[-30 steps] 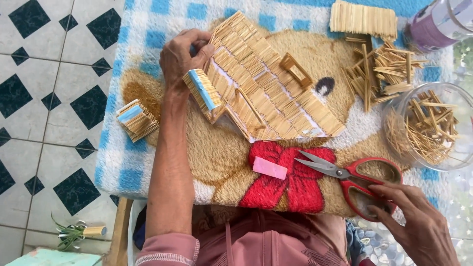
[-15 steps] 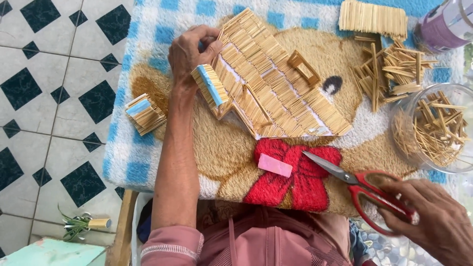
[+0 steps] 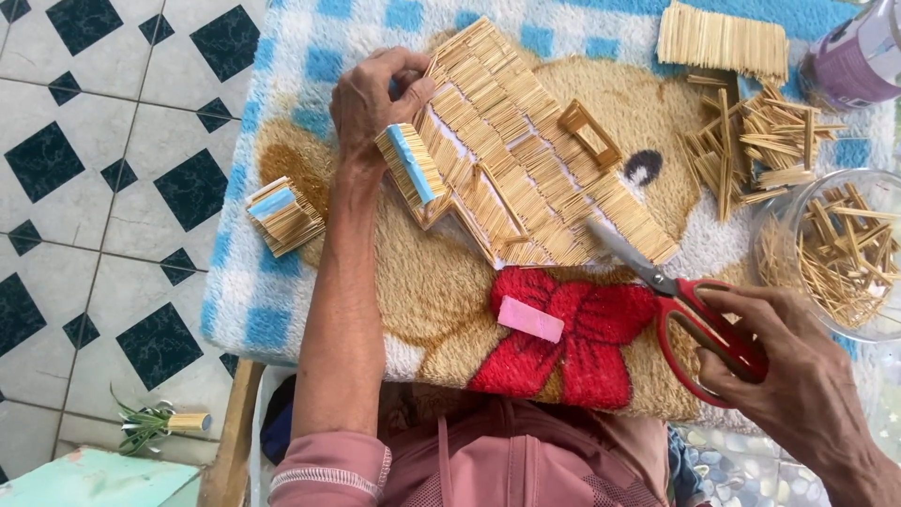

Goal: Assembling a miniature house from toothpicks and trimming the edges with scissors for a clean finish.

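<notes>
A bear-patterned blanket (image 3: 310,282) covers the desk to its near edge. On it lies the stick-built model roof (image 3: 535,160), its far-left edge pinched in the left hand's (image 3: 375,99) closed grip. The right hand (image 3: 798,385), gripping red-handled scissors (image 3: 685,305), points their blades at the roof's near-right edge. A pink eraser (image 3: 530,319) lies left of that grip.

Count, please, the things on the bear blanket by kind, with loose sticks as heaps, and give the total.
Stick-built model roof, left hand on it: 1
Scissors, in right hand: 1
Pink block: 1
Small stick bundle with blue band: 1
Flat stick panel: 1
Loose stick heap: 1
Clear bowl of sticks: 1
Purple bottle: 1
Total: 8
</notes>
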